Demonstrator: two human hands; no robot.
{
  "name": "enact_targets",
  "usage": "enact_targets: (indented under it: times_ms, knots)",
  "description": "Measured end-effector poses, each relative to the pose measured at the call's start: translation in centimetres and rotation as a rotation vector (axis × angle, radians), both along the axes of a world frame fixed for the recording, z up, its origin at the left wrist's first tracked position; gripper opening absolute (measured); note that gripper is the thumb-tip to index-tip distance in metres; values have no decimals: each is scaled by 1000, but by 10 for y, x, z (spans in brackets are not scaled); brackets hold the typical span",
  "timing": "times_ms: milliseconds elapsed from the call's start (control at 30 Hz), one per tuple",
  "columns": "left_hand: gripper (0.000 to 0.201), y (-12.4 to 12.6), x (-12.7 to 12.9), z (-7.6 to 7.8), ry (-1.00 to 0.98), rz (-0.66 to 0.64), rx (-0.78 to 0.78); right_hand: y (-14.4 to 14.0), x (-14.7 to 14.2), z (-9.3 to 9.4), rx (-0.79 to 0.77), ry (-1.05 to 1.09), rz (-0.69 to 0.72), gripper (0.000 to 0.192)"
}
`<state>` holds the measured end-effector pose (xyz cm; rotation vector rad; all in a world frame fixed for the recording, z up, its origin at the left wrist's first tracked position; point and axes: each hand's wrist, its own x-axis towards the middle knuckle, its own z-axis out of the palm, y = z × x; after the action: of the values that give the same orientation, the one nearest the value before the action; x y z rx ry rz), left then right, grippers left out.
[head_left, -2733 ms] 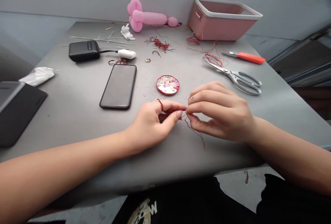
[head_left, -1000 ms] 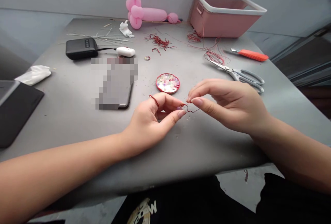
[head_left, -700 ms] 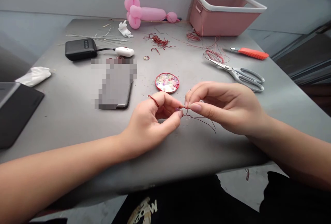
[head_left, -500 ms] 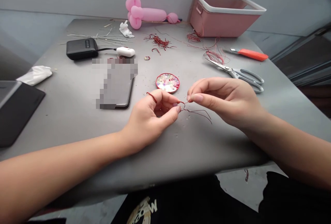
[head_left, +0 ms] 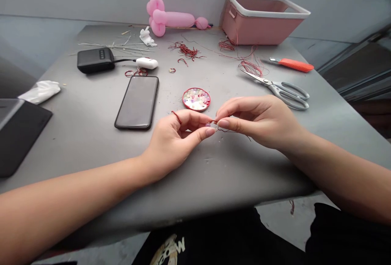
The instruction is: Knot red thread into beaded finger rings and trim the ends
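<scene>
Left hand (head_left: 174, 140) and right hand (head_left: 259, 120) pinch a thin red wire (head_left: 232, 131) between touching fingertips; loose ends trail right, unfinished. Bead dish (head_left: 196, 99) just beyond them.

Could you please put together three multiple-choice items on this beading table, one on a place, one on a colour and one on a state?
1. Where does the round red dish of pale beads lie?
A. Inside the pink plastic basket
B. On the grey table, just beyond the two hands
C. On top of the black smartphone

2. What colour is the handle of the small tool lying beyond the grey-handled scissors?
A. Orange-red
B. Blue
C. Yellow

3. How do the left hand and the right hand stand?
A. Both flat and open on the table
B. Fingertips pinched together on thin dark red thread
C. One holds the scissors

Answers: 1 B, the dish rests on bare table beyond the fingertips; 2 A, the handle is plainly orange-red; 3 B, both hands pinch the thread where they meet.
</scene>
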<state>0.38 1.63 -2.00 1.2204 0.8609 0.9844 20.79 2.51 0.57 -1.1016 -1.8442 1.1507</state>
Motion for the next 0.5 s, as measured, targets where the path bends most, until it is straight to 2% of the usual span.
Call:
enact_targets:
  times_ms: [100, 267, 367, 500]
  knots:
    - [25, -1, 0, 0, -28, 10, 12, 1, 0, -1, -18, 25, 13, 8]
    - [20, 0, 1, 4, -20, -17, 9, 4, 0, -2, 40, 57, 75, 9]
    - [22, 1, 1, 5, -32, -37, 10, 3, 0, -3, -53, 68, 93, 11]
    - [16, 0, 2, 5, -52, -59, 27, 0, -3, -7, -193, 215, 106, 12]
